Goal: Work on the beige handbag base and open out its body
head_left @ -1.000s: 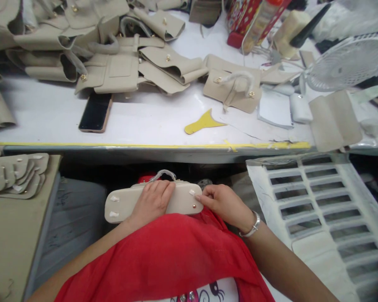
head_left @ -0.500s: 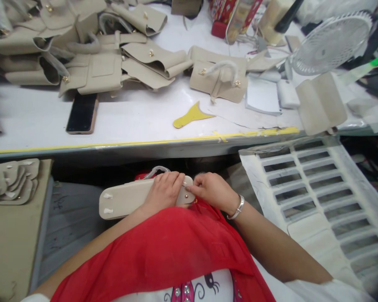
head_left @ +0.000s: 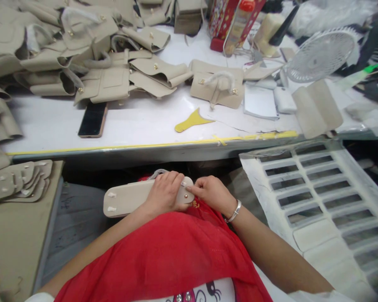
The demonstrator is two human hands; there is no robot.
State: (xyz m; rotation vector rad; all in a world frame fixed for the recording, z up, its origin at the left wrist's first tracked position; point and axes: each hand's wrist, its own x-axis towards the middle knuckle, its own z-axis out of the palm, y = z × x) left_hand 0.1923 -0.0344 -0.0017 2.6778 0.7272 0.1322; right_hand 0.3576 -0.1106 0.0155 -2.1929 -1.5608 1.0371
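A beige handbag [head_left: 126,199] lies on its side below the table edge, with its long rounded base facing up. Small white wraps cover two studs at the left end of the base, and a bare gold stud shows at the right end. My left hand [head_left: 164,193] is closed around the bag near its right end. At that end, the thumb and finger of my right hand [head_left: 212,193] pinch at a white wrap [head_left: 184,183] on another stud. Part of the bag's plastic-wrapped handle [head_left: 158,173] sticks out behind my left hand.
Beige bags [head_left: 103,84] are heaped at the table's left. A phone [head_left: 93,120], a yellow template [head_left: 192,121] and a fan [head_left: 321,54] are on the table. Stacked beige base pieces [head_left: 28,180] lie at left; a slatted white rack [head_left: 297,184] stands at right.
The view has shifted slightly, so the table and its things appear a little lower. My hands hold nearly the same position on the bag; the right fingers stay at the wrapped stud.
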